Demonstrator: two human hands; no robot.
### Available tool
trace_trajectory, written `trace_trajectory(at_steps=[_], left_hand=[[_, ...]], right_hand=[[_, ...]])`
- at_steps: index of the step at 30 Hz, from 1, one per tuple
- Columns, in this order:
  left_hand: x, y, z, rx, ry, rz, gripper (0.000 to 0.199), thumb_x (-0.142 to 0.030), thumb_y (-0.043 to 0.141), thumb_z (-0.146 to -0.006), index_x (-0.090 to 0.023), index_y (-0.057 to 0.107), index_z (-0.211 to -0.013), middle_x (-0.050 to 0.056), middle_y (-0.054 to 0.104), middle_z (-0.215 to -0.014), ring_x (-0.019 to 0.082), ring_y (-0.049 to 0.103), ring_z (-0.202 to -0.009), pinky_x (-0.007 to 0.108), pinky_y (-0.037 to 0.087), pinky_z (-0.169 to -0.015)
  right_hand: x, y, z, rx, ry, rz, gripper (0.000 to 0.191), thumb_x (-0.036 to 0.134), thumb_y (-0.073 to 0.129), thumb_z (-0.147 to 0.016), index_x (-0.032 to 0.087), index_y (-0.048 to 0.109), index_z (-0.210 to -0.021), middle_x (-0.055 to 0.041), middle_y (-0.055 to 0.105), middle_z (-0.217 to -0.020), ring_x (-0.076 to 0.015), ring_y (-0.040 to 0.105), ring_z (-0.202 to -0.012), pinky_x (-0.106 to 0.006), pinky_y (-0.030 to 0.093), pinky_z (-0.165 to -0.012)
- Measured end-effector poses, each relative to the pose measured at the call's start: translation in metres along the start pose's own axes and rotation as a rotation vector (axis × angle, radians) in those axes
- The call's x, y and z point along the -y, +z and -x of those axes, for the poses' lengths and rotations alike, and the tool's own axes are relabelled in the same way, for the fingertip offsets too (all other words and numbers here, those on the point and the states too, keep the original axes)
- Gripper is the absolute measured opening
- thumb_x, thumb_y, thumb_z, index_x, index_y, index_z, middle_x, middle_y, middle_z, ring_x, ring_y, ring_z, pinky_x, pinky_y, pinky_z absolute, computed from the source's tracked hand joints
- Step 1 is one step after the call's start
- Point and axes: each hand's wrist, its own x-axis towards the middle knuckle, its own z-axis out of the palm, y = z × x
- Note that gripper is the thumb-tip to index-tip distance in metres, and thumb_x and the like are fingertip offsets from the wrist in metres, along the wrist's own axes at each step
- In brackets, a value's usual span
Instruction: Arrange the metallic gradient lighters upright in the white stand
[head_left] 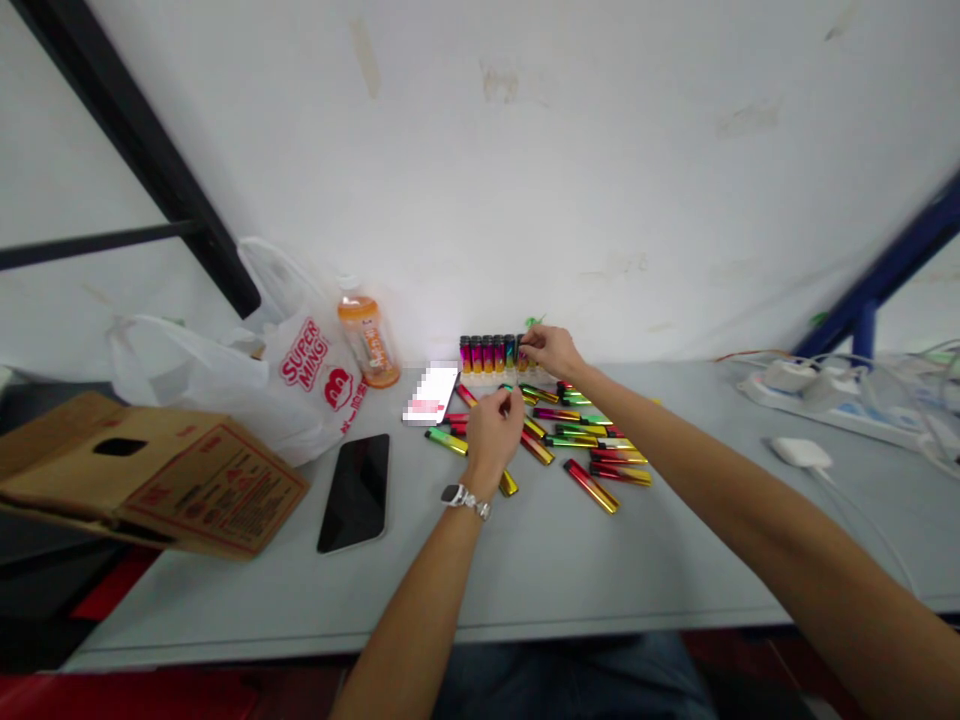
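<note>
Several slim, shiny lighters [489, 352] with black tops stand upright in a row in a whitish holder [487, 380] against the wall. My right hand [551, 352] is closed at the right end of this row, its fingertips pinching the top of an upright lighter [522, 360]. Nearer to me, my left hand [496, 425] hovers over the loose lighters, fingers curled together; what they hold, if anything, is hidden. More lighters [591, 486] in red, gold and green lie scattered on the table around and to the right of my left hand.
A lit phone [431, 393] lies left of the row, with a dark phone [355, 492] closer. An orange drink bottle [369, 335], plastic bag [300, 390] and cardboard box [217, 490] stand on the left. A power strip [840, 405] and white charger [801, 452] with cables lie right.
</note>
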Motion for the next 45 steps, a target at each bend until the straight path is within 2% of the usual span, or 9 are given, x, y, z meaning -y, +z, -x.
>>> trace_trajectory(at_steps=[5,8,14,16,20,25,31,37,45], left_hand=[[0.0,0.0,0.0,0.004,-0.012,-0.002,0.044,-0.043,0.042,-0.095,-0.019,0.052,-0.058,0.001,0.056,-0.056,0.014,0.052,-0.057,0.026,0.035,-0.059],[0.001,-0.001,-0.001,0.01,-0.024,0.001,0.046,-0.045,0.041,-0.095,-0.019,0.052,-0.058,0.001,0.057,-0.056,0.014,0.052,-0.057,0.026,0.035,-0.058],[0.005,-0.009,-0.006,-0.051,-0.099,0.08,0.048,-0.044,0.035,-0.095,-0.019,0.056,-0.06,0.002,0.061,-0.058,0.014,0.055,-0.058,0.026,0.036,-0.058],[0.006,-0.011,-0.007,-0.074,-0.133,0.088,0.047,-0.043,0.036,-0.095,-0.019,0.057,-0.06,0.002,0.061,-0.058,0.014,0.055,-0.058,0.026,0.036,-0.057],[0.004,-0.012,-0.007,-0.056,-0.125,0.067,0.046,-0.042,0.037,-0.094,-0.019,0.056,-0.059,0.001,0.06,-0.058,0.014,0.054,-0.058,0.026,0.036,-0.058],[0.0,-0.011,-0.004,-0.043,-0.09,0.045,0.046,-0.042,0.038,-0.094,-0.019,0.057,-0.059,0.0,0.059,-0.057,0.014,0.054,-0.057,0.026,0.036,-0.058],[0.001,-0.009,-0.005,-0.052,-0.09,0.071,0.049,-0.046,0.036,-0.095,-0.019,0.056,-0.059,0.001,0.059,-0.057,0.014,0.055,-0.057,0.026,0.037,-0.057],[0.002,-0.008,-0.006,-0.07,-0.108,0.107,0.054,-0.05,0.034,-0.096,-0.019,0.057,-0.059,0.001,0.061,-0.058,0.014,0.056,-0.057,0.027,0.039,-0.059],[0.003,-0.006,-0.006,-0.08,-0.097,0.107,0.054,-0.05,0.034,-0.096,-0.02,0.056,-0.057,0.002,0.062,-0.058,0.015,0.057,-0.059,0.028,0.04,-0.061]], right_hand=[[0.012,-0.005,0.013,-0.039,-0.075,0.314,0.022,0.026,0.06,-0.087,0.016,0.075,-0.099,-0.0097,0.057,-0.103,-0.019,0.058,-0.086,-0.032,0.045,-0.083],[0.02,-0.01,0.022,0.01,-0.057,0.477,0.032,0.032,0.051,-0.094,0.02,0.072,-0.115,-0.0109,0.051,-0.108,-0.021,0.058,-0.092,-0.032,0.044,-0.086],[0.033,-0.019,0.04,0.15,-0.028,0.64,0.054,0.025,0.046,-0.094,0.02,0.043,-0.148,-0.014,0.05,-0.117,-0.0238,0.058,-0.095,-0.034,0.044,-0.087],[0.038,-0.024,0.05,0.177,-0.053,0.609,0.051,0.021,0.049,-0.089,0.016,0.05,-0.14,-0.0139,0.052,-0.117,-0.023,0.058,-0.095,-0.032,0.043,-0.087],[0.046,-0.036,0.071,0.307,-0.062,0.575,0.024,0.02,0.055,-0.081,0.015,0.069,-0.1,-0.0101,0.058,-0.102,-0.0212,0.059,-0.089,-0.029,0.043,-0.08],[0.052,-0.042,0.085,0.484,-0.05,0.638,0.033,0.035,0.067,-0.072,0.018,0.073,-0.099,-0.0109,0.064,-0.101,-0.0242,0.061,-0.085,-0.03,0.042,-0.07],[0.043,-0.036,0.079,0.507,-0.007,0.612,0.023,0.037,0.07,-0.071,0.017,0.076,-0.082,-0.0098,0.07,-0.086,-0.0215,0.06,-0.074,-0.029,0.038,-0.063],[0.039,-0.039,0.075,0.298,-0.056,0.321,0.02,0.033,0.072,-0.074,0.016,0.07,-0.083,-0.0058,0.066,-0.082,-0.0173,0.056,-0.072,-0.027,0.038,-0.065],[0.063,-0.028,0.102,-0.105,0.089,-0.326,0.04,0.058,0.064,-0.082,0.02,0.055,-0.074,0.0015,0.055,-0.066,-0.014,0.05,-0.063,-0.027,0.042,-0.06]])
